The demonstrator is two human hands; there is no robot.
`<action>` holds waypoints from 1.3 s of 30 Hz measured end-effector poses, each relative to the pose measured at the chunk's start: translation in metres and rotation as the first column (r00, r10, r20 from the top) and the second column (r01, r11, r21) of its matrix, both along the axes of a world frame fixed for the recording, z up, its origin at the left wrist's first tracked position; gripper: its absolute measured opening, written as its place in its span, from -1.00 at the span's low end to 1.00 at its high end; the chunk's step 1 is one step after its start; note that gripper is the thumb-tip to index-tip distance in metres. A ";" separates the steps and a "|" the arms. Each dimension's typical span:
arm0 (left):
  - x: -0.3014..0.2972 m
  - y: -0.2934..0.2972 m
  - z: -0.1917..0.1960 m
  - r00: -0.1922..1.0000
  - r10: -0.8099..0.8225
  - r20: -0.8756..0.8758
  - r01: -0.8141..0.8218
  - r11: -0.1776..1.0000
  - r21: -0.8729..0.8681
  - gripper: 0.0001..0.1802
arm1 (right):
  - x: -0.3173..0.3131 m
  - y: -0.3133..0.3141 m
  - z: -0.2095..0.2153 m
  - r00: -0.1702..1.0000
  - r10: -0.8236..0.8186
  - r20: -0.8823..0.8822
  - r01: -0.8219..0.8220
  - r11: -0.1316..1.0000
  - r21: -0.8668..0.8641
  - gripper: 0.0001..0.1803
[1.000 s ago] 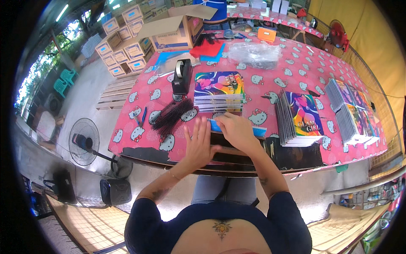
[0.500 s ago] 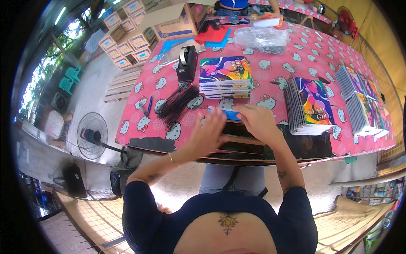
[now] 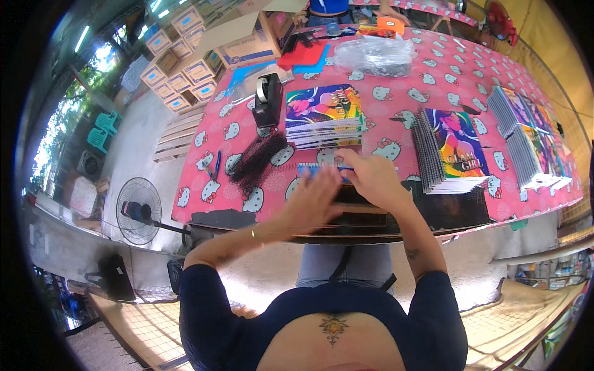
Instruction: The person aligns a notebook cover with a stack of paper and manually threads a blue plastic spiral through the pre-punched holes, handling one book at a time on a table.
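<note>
though half hidden, blue comb strip (image 3: 314,170) under right hand (image 3: 370,179)

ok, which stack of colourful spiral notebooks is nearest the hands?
The colourful spiral-notebook stack directly beyond the right hand, beside the black tape dispenser; the other stacks lie off to the right.

- Both hands, left hand (image 3: 315,201) and right hand (image 3: 371,179), crowd near edge of bench (image 3: 433,93), over blue booklet (image 3: 322,170).
- Straight ahead blocked: notebook stack (image 3: 323,117) just beyond fingers.
- Left: black binding combs (image 3: 258,161), tape dispenser (image 3: 267,99) behind them.
- Right: spiral notebook pile (image 3: 451,151) near, more stacks (image 3: 526,136) beyond.
- Open cloth between centre stack and right pile, up to plastic bag (image 3: 374,55).
</note>
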State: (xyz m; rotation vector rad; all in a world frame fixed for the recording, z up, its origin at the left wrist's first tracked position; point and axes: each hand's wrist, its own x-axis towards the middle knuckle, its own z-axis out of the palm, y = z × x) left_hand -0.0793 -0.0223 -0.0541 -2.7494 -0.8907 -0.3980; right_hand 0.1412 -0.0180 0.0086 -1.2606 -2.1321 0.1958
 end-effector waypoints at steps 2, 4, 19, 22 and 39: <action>-0.001 -0.008 -0.013 0.993 -0.116 0.029 0.115 0.993 0.022 -0.14 | -0.001 0.003 -0.001 0.998 -0.032 0.051 0.036 0.995 -0.089 -0.46; 0.014 0.012 0.018 1.000 -0.001 0.026 0.000 0.999 0.053 -0.11 | 0.003 -0.001 -0.001 0.998 -0.042 0.055 0.044 0.999 -0.032 -0.37; 0.039 0.026 0.059 0.990 0.127 -0.062 -0.123 0.990 0.065 0.01 | 0.035 -0.012 -0.066 0.596 -0.112 -0.795 -0.161 0.954 -0.254 -0.30; 0.020 0.004 0.014 0.984 -0.115 -0.139 0.130 0.986 0.101 0.02 | 0.031 -0.014 -0.062 0.595 -0.141 -0.791 -0.158 0.945 -0.286 -0.34; 0.037 0.008 0.002 0.986 -0.156 0.065 0.153 0.987 0.052 -0.14 | 0.047 -0.010 -0.069 0.750 0.033 -0.660 -0.286 0.917 -0.280 -0.81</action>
